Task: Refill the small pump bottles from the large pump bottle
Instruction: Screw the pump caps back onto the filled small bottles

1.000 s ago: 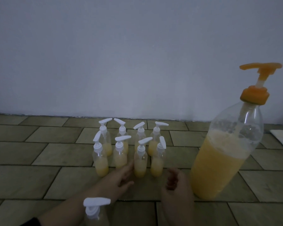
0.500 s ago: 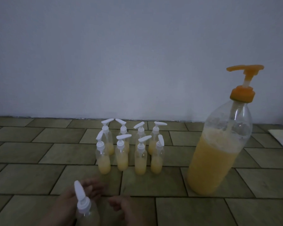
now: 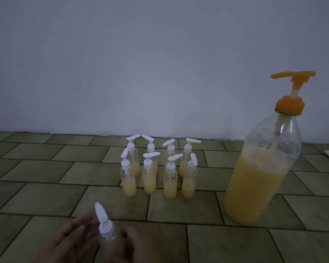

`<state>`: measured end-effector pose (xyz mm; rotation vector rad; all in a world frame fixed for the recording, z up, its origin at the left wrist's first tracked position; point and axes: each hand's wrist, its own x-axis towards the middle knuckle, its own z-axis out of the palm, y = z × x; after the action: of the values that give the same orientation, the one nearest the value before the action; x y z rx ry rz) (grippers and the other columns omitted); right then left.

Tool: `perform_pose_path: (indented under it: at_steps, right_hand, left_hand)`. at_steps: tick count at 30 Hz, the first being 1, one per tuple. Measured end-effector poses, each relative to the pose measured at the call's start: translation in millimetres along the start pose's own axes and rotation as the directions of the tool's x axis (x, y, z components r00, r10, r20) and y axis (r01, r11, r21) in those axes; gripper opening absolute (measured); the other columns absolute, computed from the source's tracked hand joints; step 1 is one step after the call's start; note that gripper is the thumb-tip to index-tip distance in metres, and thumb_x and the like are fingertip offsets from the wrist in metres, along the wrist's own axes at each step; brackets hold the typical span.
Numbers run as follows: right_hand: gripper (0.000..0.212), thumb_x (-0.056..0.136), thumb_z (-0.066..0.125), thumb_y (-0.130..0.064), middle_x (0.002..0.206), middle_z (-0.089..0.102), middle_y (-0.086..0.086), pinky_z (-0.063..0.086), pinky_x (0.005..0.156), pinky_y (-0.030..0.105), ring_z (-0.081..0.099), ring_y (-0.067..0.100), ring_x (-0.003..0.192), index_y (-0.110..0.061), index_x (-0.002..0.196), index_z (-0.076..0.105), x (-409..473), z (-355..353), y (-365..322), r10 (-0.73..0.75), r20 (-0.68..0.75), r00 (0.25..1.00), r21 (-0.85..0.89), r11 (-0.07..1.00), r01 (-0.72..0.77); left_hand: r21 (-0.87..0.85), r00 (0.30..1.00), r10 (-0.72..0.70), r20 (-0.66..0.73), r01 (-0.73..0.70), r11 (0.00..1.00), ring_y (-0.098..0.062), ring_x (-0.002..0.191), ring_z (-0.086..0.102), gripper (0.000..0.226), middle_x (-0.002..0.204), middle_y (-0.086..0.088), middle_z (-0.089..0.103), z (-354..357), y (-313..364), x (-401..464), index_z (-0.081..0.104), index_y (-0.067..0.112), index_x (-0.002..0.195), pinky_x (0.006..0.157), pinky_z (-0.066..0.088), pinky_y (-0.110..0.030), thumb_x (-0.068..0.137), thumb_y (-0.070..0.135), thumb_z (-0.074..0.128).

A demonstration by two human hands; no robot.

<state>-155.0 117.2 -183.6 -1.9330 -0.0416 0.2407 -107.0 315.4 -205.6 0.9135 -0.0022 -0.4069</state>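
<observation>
Hands frame a small bottle [image 3: 107,237] at bottom centre: left hand [image 3: 68,242] behind it, right hand [image 3: 139,245] beside; actual grip unclear. Steady the body, then unscrew its white cap [image 3: 105,227]. Big bottle [image 3: 258,179] stands right.

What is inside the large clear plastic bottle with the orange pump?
The large clear plastic bottle with the orange pump holds cloudy yellow-orange liquid filling roughly its lower two thirds, froth along the surface, and the pump's tube running down from the neck. Below the surface, the opaque liquid hides the tube.
</observation>
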Motion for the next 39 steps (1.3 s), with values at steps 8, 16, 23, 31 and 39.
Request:
perform_pose_path:
  at_steps: [8, 16, 23, 31, 39]
  right_hand:
    - [0.056, 0.073, 0.06, -0.047, 0.12, 0.052, -0.014, 0.043, 0.094, 0.024, 0.05, 0.003, 0.11, -0.034, 0.125, 0.048, -8, -20, 25, -0.108, -0.205, 0.973, -0.102, 0.991, 0.089]
    - [0.037, 0.082, 0.067, -0.031, 0.11, 0.054, -0.022, 0.045, 0.077, 0.012, 0.051, -0.006, 0.1, -0.037, 0.115, 0.05, -3, -64, 29, -0.067, -0.357, 0.932, -0.064, 0.997, 0.048]
    - [0.058, 0.08, 0.071, -0.028, 0.122, 0.047, -0.025, 0.043, 0.094, 0.017, 0.047, -0.005, 0.111, -0.041, 0.128, 0.041, -5, -61, 35, -0.066, -0.318, 0.946, -0.083, 0.996, 0.042]
    - [0.052, 0.059, 0.064, -0.064, 0.109, 0.058, -0.029, 0.045, 0.072, 0.004, 0.061, -0.005, 0.09, -0.068, 0.108, 0.046, -90, -117, 90, -0.245, -0.687, 0.684, -0.193, 0.969, 0.153]
    - [0.087, 0.061, 0.083, -0.033, 0.123, 0.039, -0.034, 0.045, 0.089, 0.017, 0.048, 0.004, 0.113, -0.059, 0.124, 0.028, -109, -199, 105, -0.215, -0.842, 0.495, -0.163, 0.976, 0.147]
  left_hand:
    - [0.184, 0.991, 0.063, -0.118, -0.041, 0.982, -0.029, 0.079, 0.072, 0.057, 0.095, -0.021, 0.072, 4, -2, -8, 0.077, 0.009, 0.081, 0.062, 0.059, -0.035, 0.026, 0.02, 0.09]
    - [0.221, 0.991, 0.052, -0.127, -0.022, 0.975, -0.028, 0.075, 0.073, 0.045, 0.094, -0.025, 0.07, 35, -14, -10, 0.077, 0.008, 0.072, 0.061, 0.059, -0.032, 0.029, 0.019, 0.086]
    - [0.362, 0.994, 0.072, -0.085, -0.036, 0.931, -0.025, 0.073, 0.072, 0.088, 0.092, -0.024, 0.071, 55, -16, -18, 0.065, -0.006, 0.101, 0.058, 0.059, -0.028, 0.023, 0.025, 0.091]
    - [0.506, 0.97, 0.171, 0.172, -0.236, 0.829, -0.025, 0.084, 0.07, 0.069, 0.093, -0.018, 0.072, 138, -30, -25, 0.075, 0.019, 0.092, 0.068, 0.057, -0.026, 0.037, 0.058, 0.088]
    - [0.525, 0.819, 0.266, 0.508, -0.539, 0.658, -0.002, 0.114, 0.053, 0.058, 0.122, 0.015, 0.059, 284, -25, 17, 0.051, 0.032, 0.124, 0.088, 0.048, -0.019, 0.071, 0.043, 0.07]
